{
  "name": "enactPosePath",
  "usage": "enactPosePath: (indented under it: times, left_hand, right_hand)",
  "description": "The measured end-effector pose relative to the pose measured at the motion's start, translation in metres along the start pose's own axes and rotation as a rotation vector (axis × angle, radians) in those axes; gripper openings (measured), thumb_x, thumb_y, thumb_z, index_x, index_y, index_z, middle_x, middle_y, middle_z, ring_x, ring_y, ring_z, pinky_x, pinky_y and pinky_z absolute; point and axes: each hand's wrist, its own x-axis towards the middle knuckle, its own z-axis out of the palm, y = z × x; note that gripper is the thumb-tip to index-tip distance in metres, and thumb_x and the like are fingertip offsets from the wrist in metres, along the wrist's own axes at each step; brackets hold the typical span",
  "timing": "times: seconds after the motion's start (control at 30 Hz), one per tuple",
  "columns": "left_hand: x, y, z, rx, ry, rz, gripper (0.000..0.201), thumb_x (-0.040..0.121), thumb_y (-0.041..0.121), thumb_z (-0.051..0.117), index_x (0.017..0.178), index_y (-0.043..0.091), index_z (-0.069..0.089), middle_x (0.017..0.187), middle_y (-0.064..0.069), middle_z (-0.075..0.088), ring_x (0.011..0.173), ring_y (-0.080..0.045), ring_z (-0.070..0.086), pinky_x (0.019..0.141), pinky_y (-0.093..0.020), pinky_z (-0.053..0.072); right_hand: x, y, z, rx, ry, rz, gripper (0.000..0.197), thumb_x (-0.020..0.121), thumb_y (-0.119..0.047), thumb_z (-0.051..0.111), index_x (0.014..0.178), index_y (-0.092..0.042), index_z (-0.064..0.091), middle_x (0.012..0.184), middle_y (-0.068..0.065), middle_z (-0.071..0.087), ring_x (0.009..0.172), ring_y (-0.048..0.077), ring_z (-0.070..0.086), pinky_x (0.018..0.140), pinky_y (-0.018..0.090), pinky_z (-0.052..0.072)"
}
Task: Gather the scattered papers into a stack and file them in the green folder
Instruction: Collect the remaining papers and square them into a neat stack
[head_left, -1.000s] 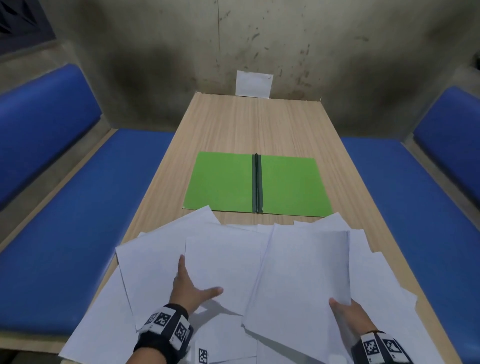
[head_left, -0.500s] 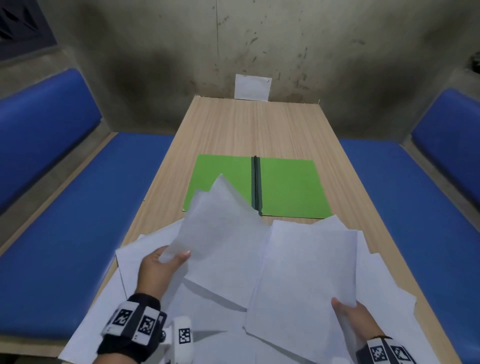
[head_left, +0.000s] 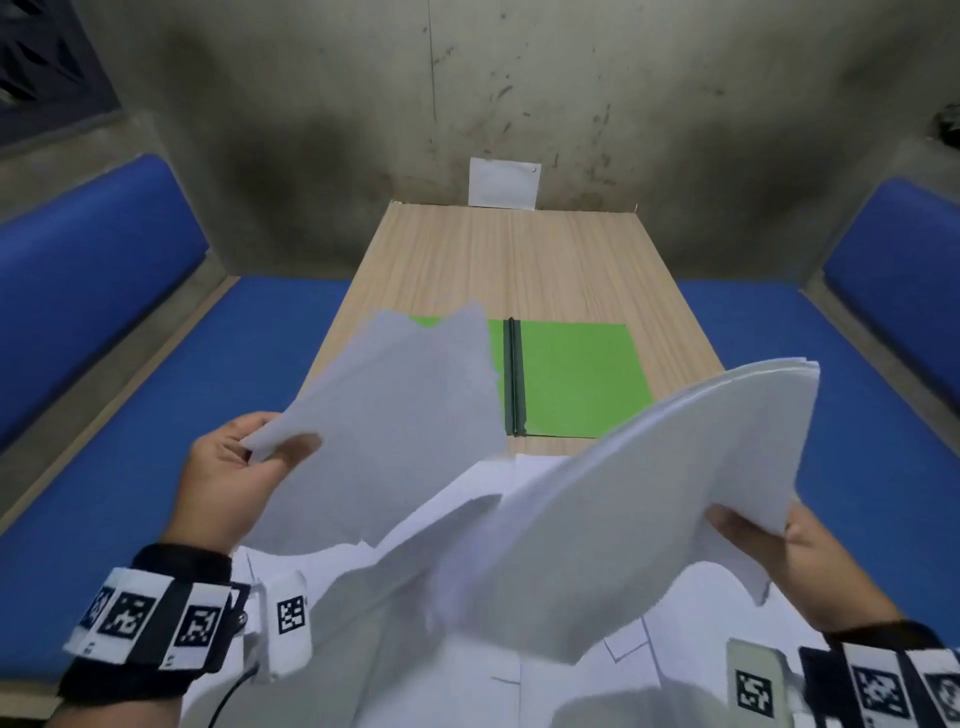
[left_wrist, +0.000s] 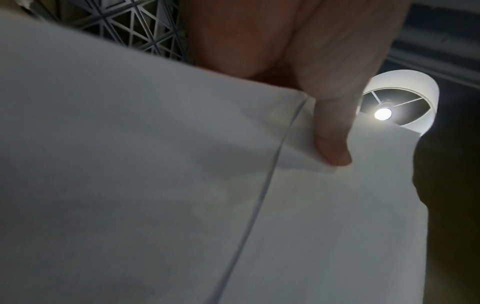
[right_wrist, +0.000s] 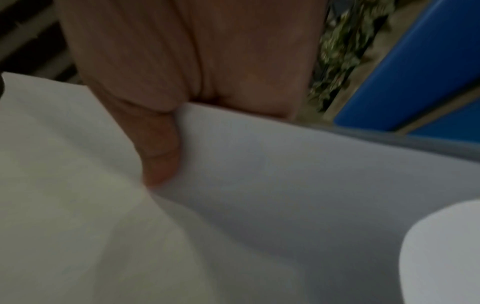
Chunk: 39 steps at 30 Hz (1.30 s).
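My left hand (head_left: 244, 467) pinches the corner of loose white sheets (head_left: 395, 415), lifted off the table and tilted up; the left wrist view shows its thumb (left_wrist: 332, 144) pressed on the sheets (left_wrist: 182, 185). My right hand (head_left: 769, 551) grips a thicker bundle of papers (head_left: 649, 483), raised and bowed, with its thumb (right_wrist: 161, 160) on top of the bundle (right_wrist: 285, 195). More white papers (head_left: 467, 675) lie scattered on the near part of the table. The green folder (head_left: 576, 379) lies open flat mid-table; the raised sheets hide much of its left half.
The wooden table (head_left: 509, 260) runs away from me to a stained concrete wall. A small white card (head_left: 503, 183) leans against that wall. Blue benches (head_left: 171, 415) flank the table on both sides.
Both hands have risen off the table. The left hand went from resting flat on a sheet to pinching sheets and lifting them. The right hand's bundle has lifted and curved upward.
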Motion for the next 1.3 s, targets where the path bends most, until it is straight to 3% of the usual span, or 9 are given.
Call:
enactPosePath:
  times: [0.17, 0.23, 0.3, 0.47, 0.6, 0.73, 0.87, 1.2, 1.3]
  left_hand:
    - [-0.009, 0.02, 0.023, -0.11, -0.144, -0.017, 0.016, 0.07, -0.001, 0.074, 0.067, 0.012, 0.064, 0.05, 0.013, 0.067, 0.042, -0.001, 0.057, 0.042, -0.012, 0.045]
    - [-0.013, 0.026, 0.028, -0.166, -0.225, -0.005, 0.015, 0.064, 0.008, 0.08, 0.062, 0.012, 0.066, 0.054, 0.008, 0.067, 0.045, -0.005, 0.058, 0.045, -0.014, 0.047]
    - [-0.014, 0.03, 0.028, -0.202, -0.316, 0.01, 0.038, 0.047, 0.034, 0.09, 0.07, 0.012, 0.069, 0.063, 0.006, 0.071, 0.055, -0.009, 0.063, 0.053, -0.018, 0.053]
    - [-0.011, 0.016, 0.027, -0.325, -0.36, -0.085, 0.081, 0.022, 0.056, 0.088, 0.091, 0.018, 0.069, 0.081, 0.004, 0.077, 0.074, -0.009, 0.071, 0.072, -0.025, 0.058]
    - [-0.018, -0.035, 0.044, -0.258, -0.263, -0.361, 0.051, 0.054, 0.06, 0.078, 0.08, 0.021, 0.06, 0.084, 0.009, 0.071, 0.085, -0.01, 0.064, 0.076, -0.028, 0.051]
    - [-0.037, -0.114, 0.054, 0.15, -0.245, -0.622, 0.077, 0.079, 0.055, 0.055, 0.126, -0.005, 0.047, 0.132, -0.011, 0.053, 0.126, -0.031, 0.047, 0.105, -0.037, 0.037]
    - [-0.059, -0.139, 0.069, 0.229, -0.269, -0.731, 0.061, 0.092, 0.038, 0.047, 0.137, -0.003, 0.036, 0.147, -0.016, 0.038, 0.136, -0.029, 0.036, 0.11, -0.034, 0.027]
    - [-0.076, -0.146, 0.093, -0.107, -0.459, -0.793, 0.08, 0.05, 0.037, 0.088, 0.118, 0.011, 0.055, 0.108, -0.004, 0.066, 0.099, -0.021, 0.06, 0.083, -0.027, 0.045]
    - [-0.08, -0.144, 0.097, -0.095, -0.394, -0.798, 0.056, 0.069, 0.012, 0.079, 0.117, -0.003, 0.055, 0.108, -0.014, 0.067, 0.099, -0.028, 0.062, 0.084, -0.032, 0.048]
  right_hand:
    - [0.023, 0.003, 0.04, 0.158, -0.097, 0.027, 0.03, 0.086, 0.002, 0.053, 0.071, -0.015, 0.072, 0.061, -0.004, 0.074, 0.056, 0.004, 0.068, 0.052, 0.015, 0.051]
    - [0.029, 0.003, 0.057, 0.203, -0.124, 0.015, 0.012, 0.076, -0.019, 0.071, 0.083, -0.011, 0.067, 0.066, -0.005, 0.075, 0.061, 0.005, 0.07, 0.055, 0.018, 0.052]
    - [0.037, 0.011, 0.065, 0.246, -0.14, 0.008, 0.067, 0.043, -0.051, 0.084, 0.094, -0.013, 0.065, 0.079, -0.003, 0.077, 0.072, 0.01, 0.072, 0.059, 0.021, 0.055]
    - [0.048, 0.031, 0.076, 0.37, -0.094, 0.1, 0.09, 0.023, -0.051, 0.089, 0.1, -0.014, 0.062, 0.084, 0.0, 0.077, 0.075, 0.014, 0.073, 0.06, 0.024, 0.057]
    - [0.053, 0.061, 0.077, 0.311, -0.085, 0.281, 0.069, 0.048, -0.032, 0.088, 0.106, -0.004, 0.063, 0.087, 0.009, 0.076, 0.078, 0.026, 0.072, 0.069, 0.036, 0.059]
    - [0.05, 0.097, 0.076, 0.067, -0.076, 0.469, 0.051, 0.073, -0.011, 0.062, 0.123, -0.002, 0.053, 0.111, 0.018, 0.067, 0.104, 0.036, 0.063, 0.098, 0.053, 0.045]
    - [0.044, 0.123, 0.08, -0.359, -0.074, 0.56, 0.036, 0.086, -0.003, 0.049, 0.121, 0.001, 0.051, 0.103, 0.014, 0.059, 0.096, 0.028, 0.056, 0.087, 0.035, 0.046]
    - [0.036, 0.139, 0.104, -0.207, -0.178, 0.663, 0.037, 0.087, -0.006, 0.05, 0.123, -0.012, 0.048, 0.104, 0.008, 0.063, 0.098, 0.026, 0.058, 0.073, 0.028, 0.047]
    - [0.035, 0.138, 0.114, -0.153, -0.171, 0.626, 0.03, 0.085, -0.004, 0.053, 0.114, -0.01, 0.054, 0.1, 0.008, 0.064, 0.085, 0.018, 0.06, 0.062, 0.023, 0.046]
